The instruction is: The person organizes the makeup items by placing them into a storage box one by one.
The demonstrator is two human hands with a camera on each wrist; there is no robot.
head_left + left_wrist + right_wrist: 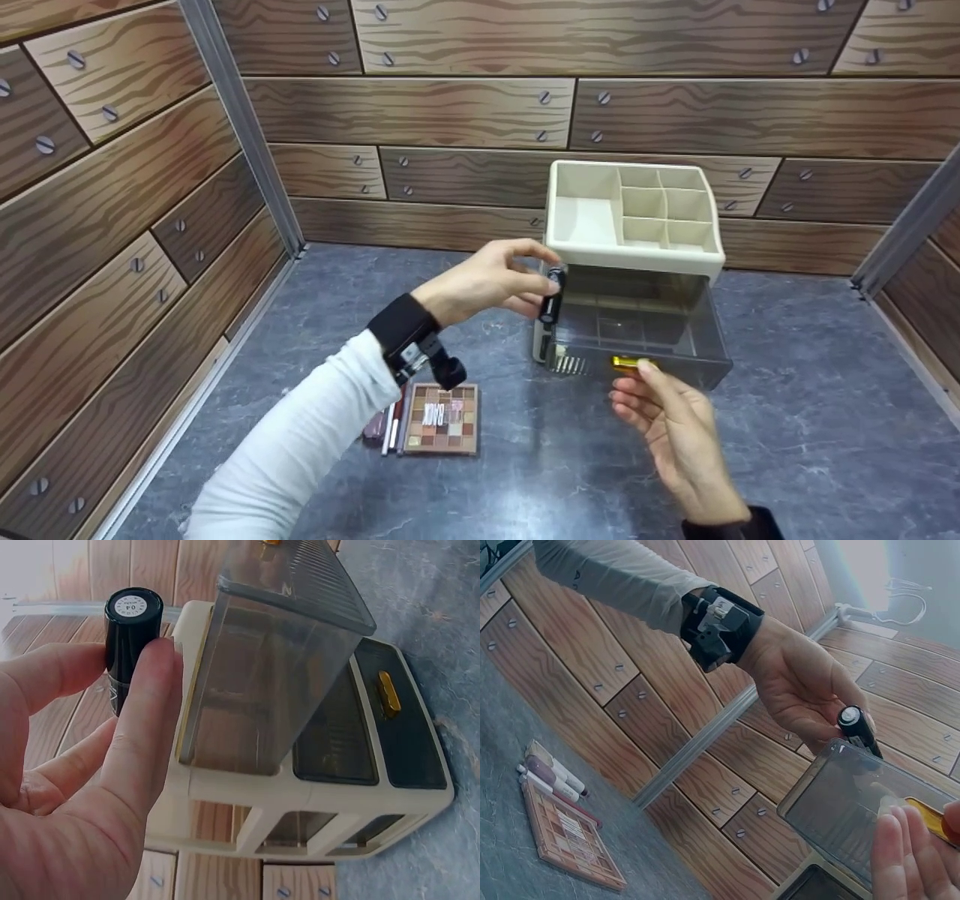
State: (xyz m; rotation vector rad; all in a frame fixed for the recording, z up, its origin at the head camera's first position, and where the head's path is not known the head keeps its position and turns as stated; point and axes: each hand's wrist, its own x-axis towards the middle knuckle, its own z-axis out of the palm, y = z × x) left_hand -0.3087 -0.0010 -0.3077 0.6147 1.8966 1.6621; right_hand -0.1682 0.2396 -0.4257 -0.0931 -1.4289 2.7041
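The left grip (499, 283) pinched the tube (550, 304), just left of the open drawer (637, 330); the right grip (679, 427) pinched the handle (624, 363). Drawer opening appeared complete, tube placement outstanding. The palette (442, 442) lay on the desk (562, 472), well left of the right grip.

"Where could a hand reach into the drawer (705, 365)?"

"From above. It's pulled out and its top is open, though the cream box (634, 259) shuts off the back."

"And from the front?"

"The drawer's front wall is in the way, and the right hand (675, 427) sits at the yellow handle (624, 363)."

"Left side?"

"Taken up by the left hand (502, 277), with a black tube (552, 304)."

"Along the bench (510, 405)?"

"There's a bare strip between the palette (442, 439) and the box, and wider room right of the drawer. Behind the box, the back wall (450, 112) stands close."
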